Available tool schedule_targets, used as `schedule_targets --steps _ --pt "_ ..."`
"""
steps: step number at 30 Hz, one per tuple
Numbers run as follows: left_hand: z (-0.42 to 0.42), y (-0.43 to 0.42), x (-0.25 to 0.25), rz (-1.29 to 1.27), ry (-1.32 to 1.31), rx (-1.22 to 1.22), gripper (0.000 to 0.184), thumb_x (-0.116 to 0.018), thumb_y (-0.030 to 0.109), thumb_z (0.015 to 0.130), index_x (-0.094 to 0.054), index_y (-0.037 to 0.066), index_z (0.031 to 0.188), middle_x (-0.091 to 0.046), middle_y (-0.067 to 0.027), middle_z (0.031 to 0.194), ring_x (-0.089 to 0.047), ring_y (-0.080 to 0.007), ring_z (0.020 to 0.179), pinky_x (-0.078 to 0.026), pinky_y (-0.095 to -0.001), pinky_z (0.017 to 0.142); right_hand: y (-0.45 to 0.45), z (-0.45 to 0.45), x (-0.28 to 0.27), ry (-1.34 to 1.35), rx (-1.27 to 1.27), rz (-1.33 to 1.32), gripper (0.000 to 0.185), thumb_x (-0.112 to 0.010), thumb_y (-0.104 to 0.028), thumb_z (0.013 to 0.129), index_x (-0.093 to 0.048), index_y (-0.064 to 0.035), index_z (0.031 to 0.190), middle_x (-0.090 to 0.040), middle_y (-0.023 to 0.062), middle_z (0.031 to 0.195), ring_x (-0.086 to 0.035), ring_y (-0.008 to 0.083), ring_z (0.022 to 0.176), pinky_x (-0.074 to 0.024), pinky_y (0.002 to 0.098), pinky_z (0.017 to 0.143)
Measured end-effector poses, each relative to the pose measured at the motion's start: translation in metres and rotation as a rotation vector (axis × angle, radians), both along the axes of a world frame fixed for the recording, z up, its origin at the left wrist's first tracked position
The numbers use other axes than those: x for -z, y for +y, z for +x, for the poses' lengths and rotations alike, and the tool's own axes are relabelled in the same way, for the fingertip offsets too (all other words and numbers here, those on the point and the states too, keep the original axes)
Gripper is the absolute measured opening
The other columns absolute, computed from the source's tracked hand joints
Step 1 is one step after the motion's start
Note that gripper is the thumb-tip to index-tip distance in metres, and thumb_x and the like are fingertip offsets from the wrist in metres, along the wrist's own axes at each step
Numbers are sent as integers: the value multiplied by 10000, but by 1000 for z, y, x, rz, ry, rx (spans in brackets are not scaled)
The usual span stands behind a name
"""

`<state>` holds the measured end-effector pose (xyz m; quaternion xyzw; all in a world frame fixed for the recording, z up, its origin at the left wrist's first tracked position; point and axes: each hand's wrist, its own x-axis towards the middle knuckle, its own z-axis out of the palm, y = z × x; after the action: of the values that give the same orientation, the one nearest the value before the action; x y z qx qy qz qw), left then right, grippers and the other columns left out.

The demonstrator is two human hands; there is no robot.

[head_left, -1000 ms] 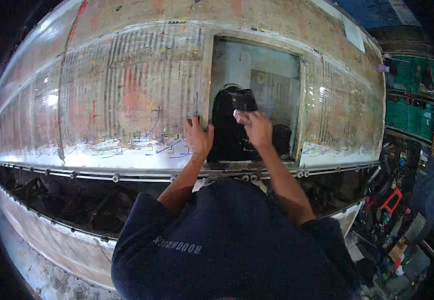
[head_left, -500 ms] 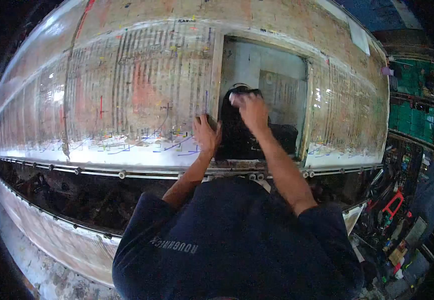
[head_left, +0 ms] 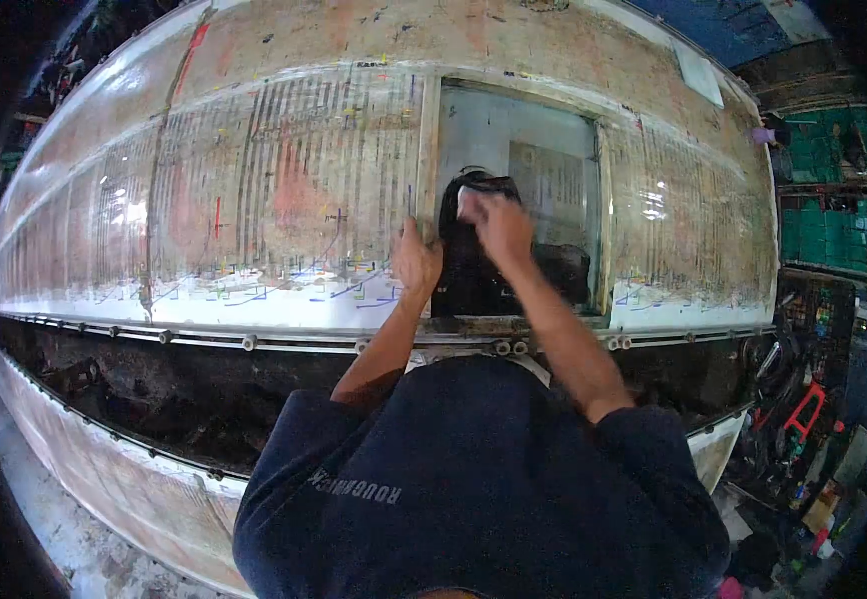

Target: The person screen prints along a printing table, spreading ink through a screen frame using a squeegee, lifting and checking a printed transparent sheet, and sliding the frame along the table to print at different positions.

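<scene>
My right hand [head_left: 503, 230] is closed on a small pale wad [head_left: 465, 203], perhaps a folded cloth. It is over the glassy panel [head_left: 553, 135], whose surface shows a dark shape like my reflection. Whether the wad touches the panel I cannot tell. A flat wooden-looking frame [head_left: 428, 130] surrounds the panel. My left hand [head_left: 418, 265] grips the frame's left bar, fingers on the outer side and thumb toward the panel. The frame lies on a long, stained printing table [head_left: 294, 190] with dark stripes, red smears and small coloured marks.
A metal rail [head_left: 314, 345] with round knobs runs along the table's near edge. Beyond a dark gap lies a second pale table edge [head_left: 144, 479]. At right are a red frame-like object [head_left: 805, 411], scattered items and green panels [head_left: 838, 235].
The view has shifted slightly, so the table appears moved. My right hand stays over the same part of the panel with the wad. My left hand's fingers have drawn closer around the frame bar.
</scene>
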<state>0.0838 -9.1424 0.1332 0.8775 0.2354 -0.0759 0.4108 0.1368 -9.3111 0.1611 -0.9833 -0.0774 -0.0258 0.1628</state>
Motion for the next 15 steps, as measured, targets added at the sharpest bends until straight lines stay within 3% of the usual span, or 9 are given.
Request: schedule_targets --steps 1,2,5,7,9,11,12,14,15 --pt "1 -1 -2 10 -13 -5 532 -803 163 801 -544 47 1251 -631 -318 1123 -602 -532 1099 -502 -566 920 7 -28 -5 65 -19 -35 341 -718 -157 850 -723 -138 1190 -710 118 1131 -671 384 1054 -561 516 860" --pt "2 -1 -3 -28 -61 -32 533 -798 145 799 -533 36 1248 -642 -316 1100 -612 -537 1067 -506 -577 893 -1 -58 11 -80 -132 51 400 -745 -144 796 -717 -153 1195 -695 115 1186 -665 378 1096 -573 498 899" --pt "1 -3 -1 -36 -183 -34 523 -782 122 803 -514 10 1239 -649 -320 1071 -625 -538 1024 -506 -583 862 -34 -103 -25 153 -168 127 418 -777 -144 757 -741 -131 1173 -686 94 1270 -682 329 1111 -580 450 920" --pt "-3 -1 1 -8 -253 -2 513 -770 119 810 -506 -5 1232 -645 -326 1064 -628 -533 1013 -504 -579 858 -84 -107 -47 89 27 334 333 -785 -146 756 -775 -113 1088 -735 54 1185 -709 280 1062 -585 437 886" --pt "0 -4 1 -121 -339 48 489 -756 116 819 -506 -20 1217 -644 -310 1045 -636 -512 1007 -503 -550 865 -175 -92 -32 -329 -154 228 222 -777 -131 767 -791 -98 986 -778 69 1025 -740 262 907 -598 422 781" --pt "4 -33 4 -40 -384 24 486 -747 112 825 -505 -29 1222 -643 -305 1045 -636 -507 1008 -501 -540 877 -273 -117 34 225 753 937 179 -753 -98 787 -779 -57 959 -752 91 823 -728 236 745 -590 394 647" --pt "3 -49 10 36 -419 -6 482 -738 109 831 -504 -38 1227 -642 -300 1044 -636 -503 1008 -499 -531 888 -307 -116 49 25 885 1254 151 -734 -79 792 -755 -3 920 -718 91 787 -693 224 648 -552 351 565" --pt "15 -106 39 -15 -639 -59 465 -726 132 846 -516 -57 1216 -642 -318 1051 -633 -511 1022 -492 -536 912 -389 -107 68 108 977 1164 158 -667 -72 783 -728 15 901 -692 81 804 -676 198 628 -524 326 517" --pt "19 -135 19 -20 -413 -34 473 -724 151 854 -518 -66 1221 -644 -344 1087 -636 -519 1050 -495 -542 924 -418 -96 72 91 982 1119 165 -650 -78 777 -724 8 898 -685 79 817 -668 197 619 -521 329 512"
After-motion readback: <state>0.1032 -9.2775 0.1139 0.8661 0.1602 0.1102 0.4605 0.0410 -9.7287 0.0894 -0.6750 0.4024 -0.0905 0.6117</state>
